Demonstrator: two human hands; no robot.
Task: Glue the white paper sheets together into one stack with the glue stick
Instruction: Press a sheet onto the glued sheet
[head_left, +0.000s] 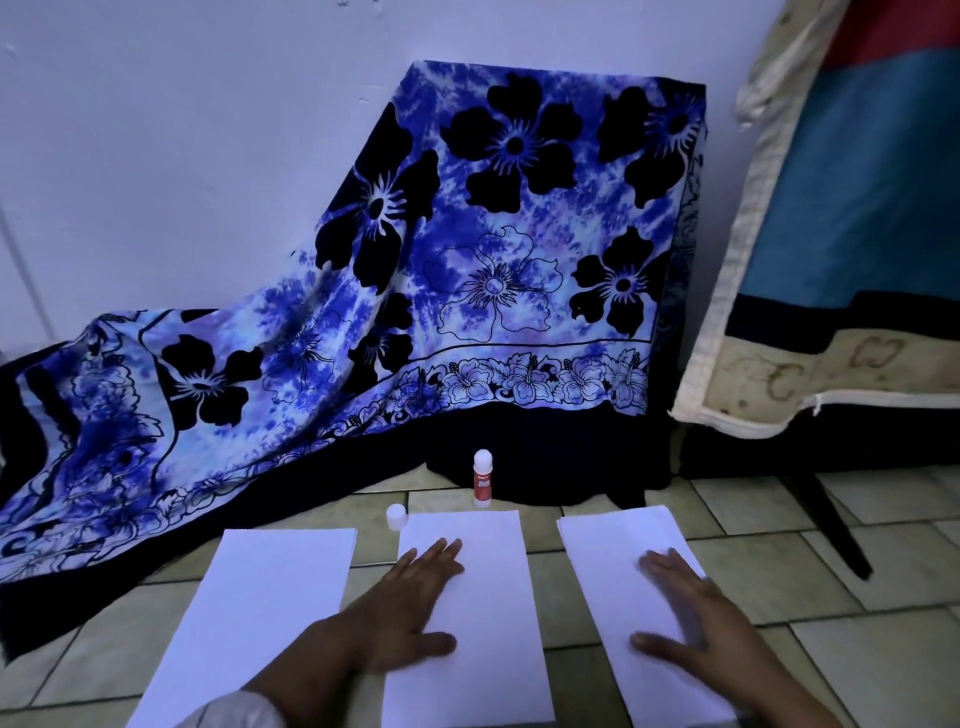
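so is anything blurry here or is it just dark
Head view: dim, blue-tinted light; the right hand on the right white paper sheet is motion-smeared, the left hand a little sharper; the upright red-and-white glue stick is crisp.

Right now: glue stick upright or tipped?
Upright. The glue stick stands on end on the tiled floor, white tip up, just beyond the middle paper sheet.
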